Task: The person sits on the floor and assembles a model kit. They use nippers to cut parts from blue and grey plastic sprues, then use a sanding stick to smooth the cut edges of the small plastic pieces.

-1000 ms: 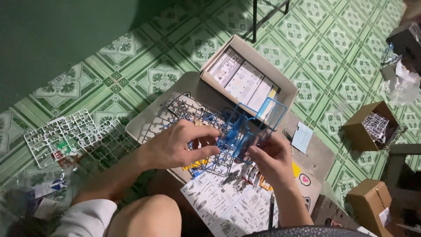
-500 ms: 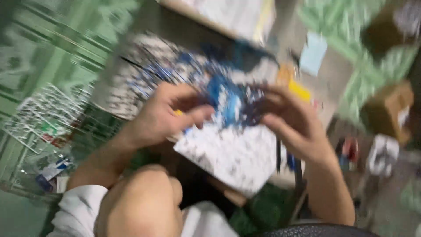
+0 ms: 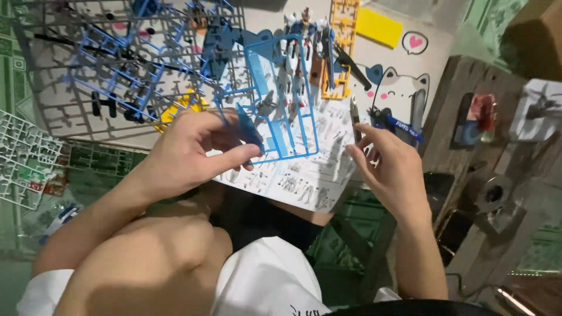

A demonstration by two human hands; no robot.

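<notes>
My left hand [image 3: 190, 152] pinches the lower left corner of a blue plastic parts frame [image 3: 281, 99], held over a printed instruction sheet [image 3: 304, 175] on my lap. My right hand [image 3: 389, 169] grips a pair of blue-handled nippers [image 3: 374, 117], their dark tips pointing up beside the frame's right edge. A partly built grey, red and blue model figure [image 3: 295, 52] lies just behind the frame.
More blue and dark parts frames [image 3: 123, 70] lie on a pale mat [image 3: 404, 76] with cartoon cats. An orange frame [image 3: 339, 35] and a yellow pad [image 3: 379, 26] sit beyond. White frames [image 3: 23, 158] lie on the left floor. A wooden stool [image 3: 486, 146] stands right.
The view has steadied and tilted down closer over my lap. My hands have drawn apart: the left keeps the blue frame, the right now holds the nippers beside it.
</notes>
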